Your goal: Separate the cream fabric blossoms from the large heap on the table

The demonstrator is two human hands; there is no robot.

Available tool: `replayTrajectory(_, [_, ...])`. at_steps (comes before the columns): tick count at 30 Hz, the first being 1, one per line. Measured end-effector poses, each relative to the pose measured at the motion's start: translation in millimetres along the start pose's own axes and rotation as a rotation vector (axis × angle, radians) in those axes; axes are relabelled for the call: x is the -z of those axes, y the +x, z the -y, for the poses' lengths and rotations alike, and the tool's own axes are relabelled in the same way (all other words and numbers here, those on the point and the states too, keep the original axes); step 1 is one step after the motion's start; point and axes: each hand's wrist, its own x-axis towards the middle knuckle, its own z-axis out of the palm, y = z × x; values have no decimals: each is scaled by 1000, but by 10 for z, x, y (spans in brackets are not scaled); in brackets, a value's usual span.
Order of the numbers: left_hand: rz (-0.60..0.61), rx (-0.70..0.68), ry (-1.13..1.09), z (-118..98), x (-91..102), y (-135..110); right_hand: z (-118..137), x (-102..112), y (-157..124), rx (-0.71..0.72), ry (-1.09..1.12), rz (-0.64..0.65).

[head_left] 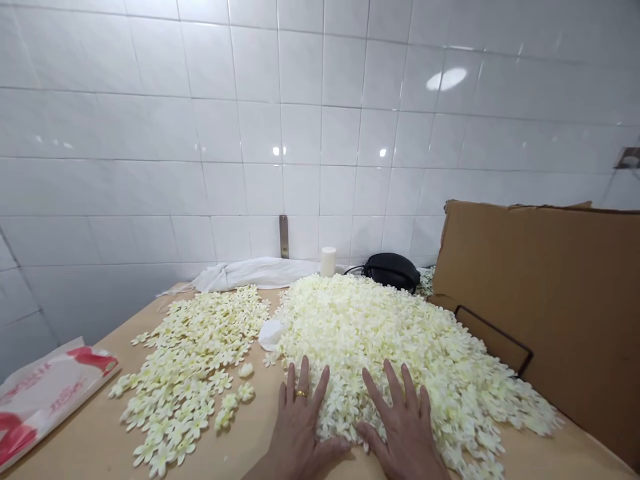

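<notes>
Two bare hands lie palm down at the near edge of a tan table point(90, 443), fingers spread and holding nothing. The left hand point(300, 423), with a gold ring point(301, 393), and the right hand point(403, 427) both rest on the front of a large heap of small cream-white flowers point(390, 327) at the table's centre. Just left of the heap, a thinner layer of loose flowers point(195, 360) lies scattered flat. A red and white plastic bag point(45, 393) sits at the far left edge. A cardboard sheet point(550, 300) stands on the right. Beyond the heap lie a white cloth point(250, 272), a small white cylinder point(328, 261) and a black object point(391, 270), against a white tiled wall point(200, 133)
</notes>
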Motion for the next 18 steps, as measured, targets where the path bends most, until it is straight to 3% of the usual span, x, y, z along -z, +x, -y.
replayTrajectory(4, [-12,29,-3,-136,-26,173,-84,-173,-20,-11,20,30])
replayTrajectory(9, [-72,52,-22,-191,-66,420,-174,-301,92,-113,87,173])
replayTrajectory(14, [-92,82,32,-234,-43,563,-226,-282,265,-159,139,364])
replayTrajectory(18, [-68,95,61,-285,39,528,-230,-208,306,-159,132,386])
